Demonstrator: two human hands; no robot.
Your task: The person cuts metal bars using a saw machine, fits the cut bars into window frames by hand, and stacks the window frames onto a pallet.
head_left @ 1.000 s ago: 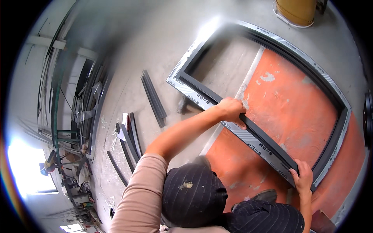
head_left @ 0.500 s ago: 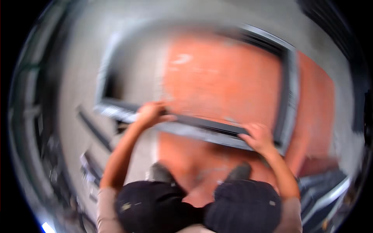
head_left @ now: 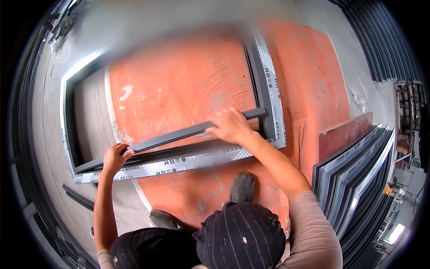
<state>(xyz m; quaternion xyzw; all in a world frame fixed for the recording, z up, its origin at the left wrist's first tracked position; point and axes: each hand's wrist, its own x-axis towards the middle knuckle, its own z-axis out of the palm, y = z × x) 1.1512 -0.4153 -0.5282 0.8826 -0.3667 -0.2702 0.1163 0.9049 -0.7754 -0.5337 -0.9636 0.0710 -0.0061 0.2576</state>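
Observation:
A large rectangular window frame, dark inside with pale printed film on its outer faces, lies before me. Slanting across its near side is a long dark grey metal strip. The strip's left end sits in the frame's near left corner, while its right end rests over or above the right side, apart from the near rail. My left hand is closed round the strip close to that left corner. Further along, toward the right end, my right hand grips it with the thumb on the near side.
An orange sheet covers much of the grey floor under the frame. At the right stand stacked frame pieces beside a reddish board. Long dark profiles lie at the far right. My shoes are just behind the near rail.
The strip's right end has swung away from the near rail, so it now slants. My right hand has moved with it, and my left hand has slid toward the left corner. The view has shifted.

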